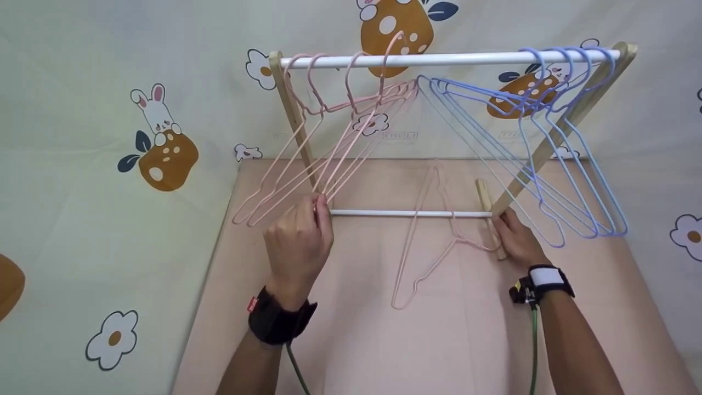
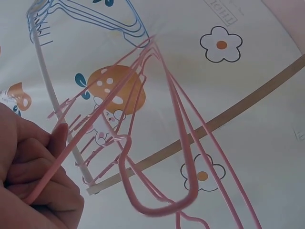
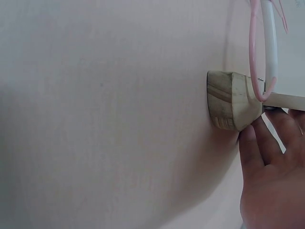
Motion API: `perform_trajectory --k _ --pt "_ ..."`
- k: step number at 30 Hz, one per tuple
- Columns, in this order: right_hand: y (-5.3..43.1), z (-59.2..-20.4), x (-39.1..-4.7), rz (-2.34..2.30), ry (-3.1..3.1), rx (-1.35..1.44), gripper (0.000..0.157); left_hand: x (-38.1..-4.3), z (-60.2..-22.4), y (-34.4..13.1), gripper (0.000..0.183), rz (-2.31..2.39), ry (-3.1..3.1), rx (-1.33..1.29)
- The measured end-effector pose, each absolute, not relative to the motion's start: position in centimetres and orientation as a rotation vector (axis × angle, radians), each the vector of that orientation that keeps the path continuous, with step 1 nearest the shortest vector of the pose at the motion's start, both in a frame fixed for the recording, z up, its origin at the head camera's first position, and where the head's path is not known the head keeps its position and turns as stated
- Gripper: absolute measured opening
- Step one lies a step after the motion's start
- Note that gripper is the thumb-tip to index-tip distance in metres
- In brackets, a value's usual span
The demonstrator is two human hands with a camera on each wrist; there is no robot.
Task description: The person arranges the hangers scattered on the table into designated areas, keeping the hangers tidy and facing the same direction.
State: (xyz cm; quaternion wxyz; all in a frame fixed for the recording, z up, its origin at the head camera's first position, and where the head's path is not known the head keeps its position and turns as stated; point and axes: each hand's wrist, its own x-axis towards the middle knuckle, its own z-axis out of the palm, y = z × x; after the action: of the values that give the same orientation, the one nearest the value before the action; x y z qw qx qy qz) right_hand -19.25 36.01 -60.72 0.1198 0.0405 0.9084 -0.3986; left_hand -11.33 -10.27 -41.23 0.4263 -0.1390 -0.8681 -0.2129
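Note:
A small clothes rack with a white top rail point(image 1: 460, 58) and wooden side posts stands before me. My left hand point(image 1: 299, 236) grips the lower end of a pink hanger point(image 2: 81, 136); this hanger's hook rises above the rail at the left. Other pink hangers point(image 1: 274, 178) hang beside it. At the rack's lower right, my right hand point(image 1: 521, 238) touches the wooden foot point(image 3: 233, 100) and post base with its fingers extended. Another pink hanger point(image 1: 404, 258) lies slanted across the white lower bar point(image 1: 378, 212), its hook by that foot.
Several blue hangers point(image 1: 589, 164) hang at the rail's right end, their left ends close to the pink ones. The rack stands on a pinkish surface point(image 1: 362, 340). Behind it is a patterned cloth backdrop point(image 1: 192, 55).

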Motion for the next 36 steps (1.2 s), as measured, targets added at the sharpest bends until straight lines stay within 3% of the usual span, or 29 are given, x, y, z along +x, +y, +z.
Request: perform_trajectory --k 13,28,36 --pt "36.0 -61.6 -20.0 -1.463 2.502 0.007 0.078 -11.8 -41.7 -9.5 0.014 -0.538 -2.204 -0.323" --pt "35.9 -60.9 -19.1 -1.18 2.662 0.098 0.081 -11.9 -42.1 -9.2 0.012 -0.508 -2.254 -0.294" --pt "36.0 -61.1 -19.3 -1.272 2.628 0.045 0.077 -11.7 -42.5 -9.5 0.025 -0.481 -2.276 -0.283"
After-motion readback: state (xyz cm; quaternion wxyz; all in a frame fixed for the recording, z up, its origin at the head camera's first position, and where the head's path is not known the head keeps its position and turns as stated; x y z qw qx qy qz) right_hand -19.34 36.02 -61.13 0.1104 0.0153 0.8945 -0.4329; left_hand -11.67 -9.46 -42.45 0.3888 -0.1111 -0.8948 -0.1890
